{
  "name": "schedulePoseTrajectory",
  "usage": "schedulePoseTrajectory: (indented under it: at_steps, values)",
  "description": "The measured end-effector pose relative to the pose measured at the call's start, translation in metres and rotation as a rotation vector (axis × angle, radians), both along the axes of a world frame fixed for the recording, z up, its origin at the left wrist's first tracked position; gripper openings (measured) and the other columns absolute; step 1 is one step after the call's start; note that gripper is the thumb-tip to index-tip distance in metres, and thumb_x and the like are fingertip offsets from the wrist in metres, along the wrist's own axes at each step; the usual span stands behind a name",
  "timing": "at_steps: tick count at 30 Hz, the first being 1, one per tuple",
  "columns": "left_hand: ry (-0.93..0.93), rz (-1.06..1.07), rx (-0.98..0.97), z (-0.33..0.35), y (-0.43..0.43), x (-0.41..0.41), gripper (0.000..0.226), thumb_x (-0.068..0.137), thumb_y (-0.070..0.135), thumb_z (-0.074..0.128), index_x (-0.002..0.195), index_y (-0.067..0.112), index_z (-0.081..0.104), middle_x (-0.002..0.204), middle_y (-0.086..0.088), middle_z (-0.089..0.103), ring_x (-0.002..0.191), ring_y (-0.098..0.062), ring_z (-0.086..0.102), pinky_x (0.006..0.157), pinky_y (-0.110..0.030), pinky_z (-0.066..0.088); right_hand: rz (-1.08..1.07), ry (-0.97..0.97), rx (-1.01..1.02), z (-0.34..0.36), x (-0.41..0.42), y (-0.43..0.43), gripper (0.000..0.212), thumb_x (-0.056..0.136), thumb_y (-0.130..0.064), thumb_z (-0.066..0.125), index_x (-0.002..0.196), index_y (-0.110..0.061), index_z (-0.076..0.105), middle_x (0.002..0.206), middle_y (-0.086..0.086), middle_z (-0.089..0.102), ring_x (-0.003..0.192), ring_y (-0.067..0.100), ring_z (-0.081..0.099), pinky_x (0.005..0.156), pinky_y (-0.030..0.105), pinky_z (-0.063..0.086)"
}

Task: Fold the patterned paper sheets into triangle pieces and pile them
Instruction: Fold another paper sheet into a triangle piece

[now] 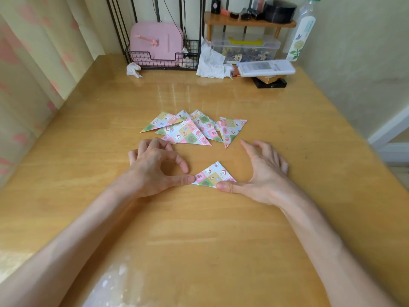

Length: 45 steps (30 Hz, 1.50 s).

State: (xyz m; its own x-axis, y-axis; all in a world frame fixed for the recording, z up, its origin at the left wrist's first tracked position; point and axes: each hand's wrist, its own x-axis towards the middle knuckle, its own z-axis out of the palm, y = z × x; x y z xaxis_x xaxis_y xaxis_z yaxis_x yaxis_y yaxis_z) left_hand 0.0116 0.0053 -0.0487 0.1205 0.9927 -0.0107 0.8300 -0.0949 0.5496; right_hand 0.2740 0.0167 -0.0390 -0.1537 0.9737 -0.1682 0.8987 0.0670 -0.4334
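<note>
The triangle lay flat on the table just in front of me, between my hands and a little nearer than the pile.

My left hand held nothing. Its fingers were loosely curled, and only the thumb tip pressed on the triangle's left corner. My right hand was open with the fingers spread and lifted, its thumb lying along the near edge towards the right corner. Neither hand pinched the paper.

I judged the piece very light and thin. The layers made it a bit stiffer, but it could still crease or bend, and it would likely skate on the glossy tabletop if I nudged it. A flat piece like that gives no edge to grab from above. I thought the best hold was to slide a fingertip under a corner, or drag it to lift one edge, then pinch near the fold.

Its long edge ran left to right, close to me. The apex pointed away, towards the pile, whose triangles lay fanned and overlapping rather than squared.
</note>
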Motion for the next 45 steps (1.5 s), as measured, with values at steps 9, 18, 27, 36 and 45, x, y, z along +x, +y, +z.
schedulePoseTrajectory:
  at_steps: [9,18,27,36,45]
  values:
    - [-0.014,-0.001,-0.003,0.000,-0.001,0.000,0.037,0.052,0.081,0.068,0.076,0.052,0.069,0.109,0.024,0.040,0.123,-0.001,0.023,0.096,-0.026,0.011,0.019,0.024,-0.100,0.014,0.010,0.000,0.137,0.054,-0.079,0.079,0.160,-0.046,-0.001,0.164,-0.013,-0.004,0.151,0.009,-0.004,0.126,0.037,0.003]
    - [-0.023,-0.001,0.001,-0.001,0.000,-0.001,0.042,0.050,0.084,0.065,0.085,0.060,0.066,0.109,0.025,0.039,0.121,0.001,0.022,0.094,-0.025,0.011,0.073,-0.005,-0.120,0.013,0.020,0.005,0.135,0.060,-0.072,0.082,0.159,-0.047,-0.006,0.168,-0.013,-0.013,0.155,0.010,-0.014,0.125,0.038,-0.001]
    - [-0.053,0.017,0.040,-0.001,-0.007,0.003,0.041,0.051,0.082,0.066,0.078,0.051,0.070,0.110,0.026,0.041,0.122,0.001,0.023,0.092,-0.023,0.010,0.234,0.135,0.053,0.012,0.006,-0.002,0.064,0.063,-0.080,0.065,0.123,-0.055,0.065,0.161,-0.019,0.027,0.153,0.002,-0.005,0.119,0.032,0.000]
    - [-0.062,-0.007,0.099,0.002,-0.014,0.005,0.027,0.071,0.052,0.085,0.091,0.050,0.067,0.112,0.022,0.047,0.125,-0.004,0.031,0.096,-0.027,0.017,0.139,0.456,0.135,0.002,-0.012,-0.005,0.024,0.083,-0.027,0.082,0.103,-0.036,0.073,0.105,-0.024,0.070,0.114,0.003,0.060,0.107,0.032,0.042]
    - [-0.376,-0.103,0.135,0.004,-0.014,0.007,0.027,0.082,0.054,0.073,0.099,0.035,0.078,0.097,0.016,0.068,0.092,0.003,0.058,0.081,-0.006,0.038,0.109,0.924,0.059,0.006,-0.018,-0.004,0.024,0.084,-0.009,0.083,0.103,-0.023,0.076,0.086,-0.006,0.076,0.077,0.008,0.068,0.072,0.025,0.049]
